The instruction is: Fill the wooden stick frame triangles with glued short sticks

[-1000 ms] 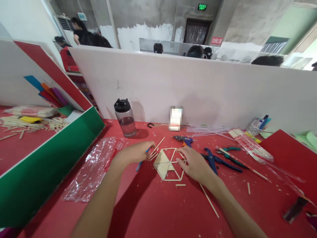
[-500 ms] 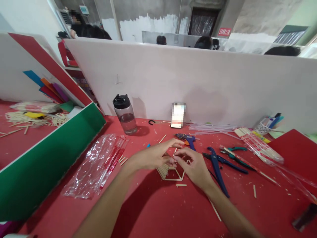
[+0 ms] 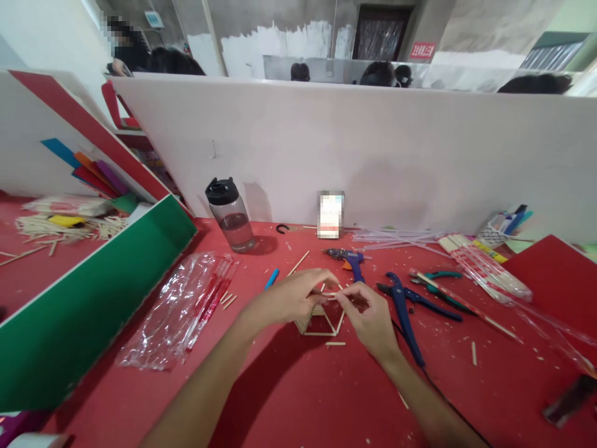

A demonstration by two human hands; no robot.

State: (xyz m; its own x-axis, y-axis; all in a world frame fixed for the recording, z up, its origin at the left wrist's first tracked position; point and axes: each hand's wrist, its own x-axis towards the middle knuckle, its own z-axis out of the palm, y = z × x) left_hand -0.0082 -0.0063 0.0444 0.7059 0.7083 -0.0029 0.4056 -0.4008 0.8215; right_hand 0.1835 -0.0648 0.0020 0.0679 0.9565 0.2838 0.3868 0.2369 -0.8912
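A short wooden stick (image 3: 330, 294) spans the gap between my two hands. My left hand (image 3: 301, 297) pinches its left end with thumb and fingers, the back of the hand arched above. At the other end, the thumb and forefinger of my right hand (image 3: 369, 314) close on it. Beneath both hands stands a small frame of glued sticks (image 3: 320, 334), one side filled with sticks laid edge to edge; its upper part is hidden by my fingers. A loose stick piece (image 3: 335, 343) lies just in front of the frame.
Behind my hands lies a hot glue gun (image 3: 349, 260); blue-handled cutters (image 3: 405, 317) and green-handled pliers (image 3: 441, 283) are to the right. A water bottle (image 3: 233, 218), a phone (image 3: 329, 216) and a plastic bag (image 3: 163, 317) surround the spot. A white partition (image 3: 289, 149) closes the back.
My hands have turned a little, so the stick between them now shows lying level. The view has shifted slightly, and more of the blue pen-like piece shows behind my left hand.
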